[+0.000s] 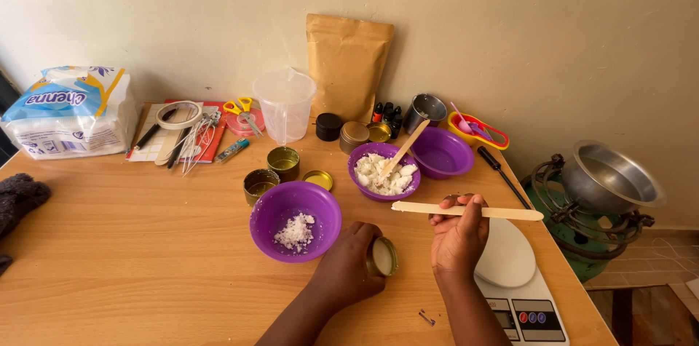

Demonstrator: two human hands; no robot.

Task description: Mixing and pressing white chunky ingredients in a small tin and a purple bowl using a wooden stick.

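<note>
the left hand [349, 262] is wrapped around a small gold tin [382, 256], tipped on its side so its pale, wax-filled opening faces right; the fingers are curled tight on it just above the wooden table [145, 244]. the right hand [457, 237] pinches a flat wooden stir stick [466, 210] between thumb and fingers, holding it level, with one end pointing left towards the bowls and the other reaching out over the white kitchen scale [513, 277] at the table's right edge. just left of the tin sits a purple bowl [295, 220] with a small heap of white flakes. behind the stick, a second purple bowl [384, 170] is piled with white wax chunks and has another wooden stick leaning in it; a third purple bowl [442, 152] stands just beside it. two open gold tins [271, 173] and a loose lid [318, 180] lie near the front bowl. further back stand a clear measuring jug [285, 104], a brown paper pouch [347, 64] against the wall, and yellow-handled scissors [240, 108]. a metal pot [610, 176] sits on a green burner off the table's right side.
</note>
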